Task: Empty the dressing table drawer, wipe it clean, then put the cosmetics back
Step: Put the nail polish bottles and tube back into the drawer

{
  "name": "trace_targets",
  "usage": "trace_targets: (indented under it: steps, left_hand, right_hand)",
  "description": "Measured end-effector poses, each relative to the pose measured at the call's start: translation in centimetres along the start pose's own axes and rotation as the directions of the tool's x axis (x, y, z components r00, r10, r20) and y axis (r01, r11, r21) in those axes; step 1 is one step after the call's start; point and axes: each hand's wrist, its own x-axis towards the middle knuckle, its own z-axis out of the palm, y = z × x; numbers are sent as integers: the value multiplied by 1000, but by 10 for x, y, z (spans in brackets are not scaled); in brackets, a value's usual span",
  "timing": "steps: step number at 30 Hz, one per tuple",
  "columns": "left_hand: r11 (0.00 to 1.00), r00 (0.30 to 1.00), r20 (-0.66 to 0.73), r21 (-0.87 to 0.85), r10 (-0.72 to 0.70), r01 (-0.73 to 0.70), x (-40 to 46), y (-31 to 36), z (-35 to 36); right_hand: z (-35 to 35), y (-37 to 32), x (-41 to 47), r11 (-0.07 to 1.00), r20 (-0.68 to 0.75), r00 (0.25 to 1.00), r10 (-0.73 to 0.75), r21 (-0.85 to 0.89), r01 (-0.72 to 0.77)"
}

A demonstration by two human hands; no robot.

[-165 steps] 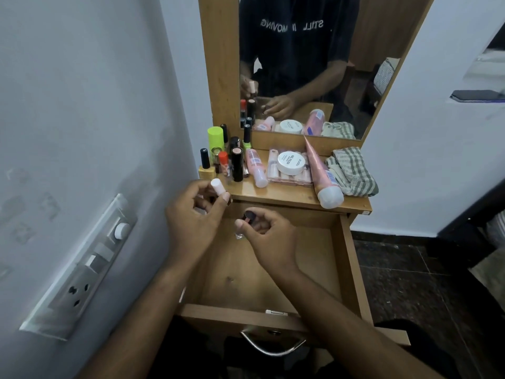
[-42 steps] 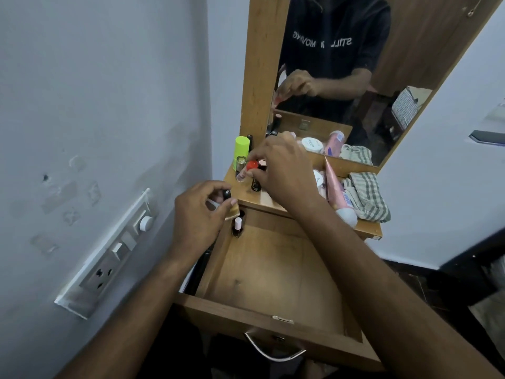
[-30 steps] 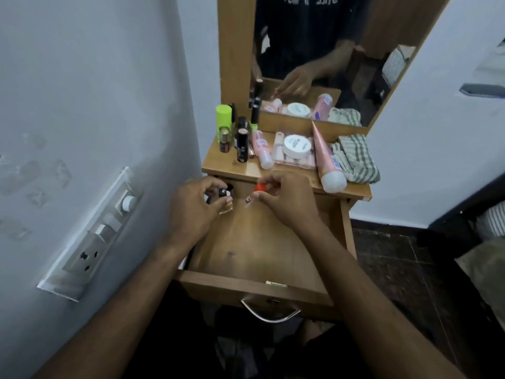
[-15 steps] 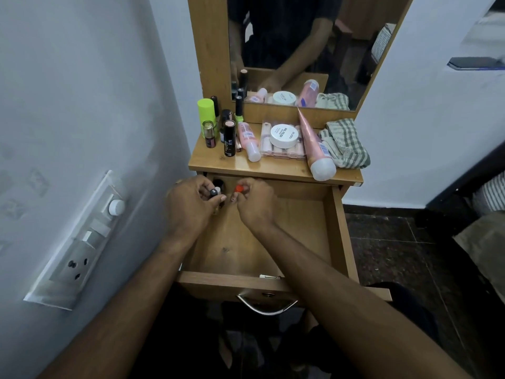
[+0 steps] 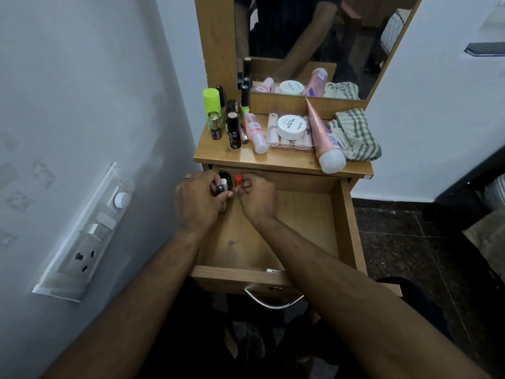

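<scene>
Both hands have sunk deeper into the rear left corner of the open drawer since a second ago, when the orange-capped bottle was held nearer the tabletop edge. At centre frame, the right hand pinches that bottle between curled fingertips, the cap poking up above the fingers, hard against the drawer's back wall. Just to its left, the left hand curls around small bottles: one white cap and one dark cap beside it are visible; how many more it grips cannot be told. One black-capped item stands behind them in the corner. On the dressing table top, in the upper middle of the frame, an upright cluster includes one lime-green tube, one black stick and one green nail polish. Two pink tubes lie flat, a smaller one and a large one, either side of one clear case bearing one white jar. One checked cloth lies crumpled at the right end. One switch panel hangs on the wall at left.
</scene>
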Motion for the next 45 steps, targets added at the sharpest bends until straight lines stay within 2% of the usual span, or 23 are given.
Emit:
trace_targets:
  steps: [7, 21, 45]
  left_hand:
    - [999, 1000, 0, 32, 10, -10, -1, 1, 1]
    - [996, 1000, 24, 90, -7, 5, -2, 1, 0]
    - [998, 999, -29, 54, 30, -28, -4, 0, 3]
  right_hand:
    - [2, -4, 6, 999, 44, 999, -8, 32, 7]
    - [4, 2, 7, 999, 24, 999, 26, 46, -27]
    - [-4, -1, 7, 996, 11, 998, 65, 65, -66]
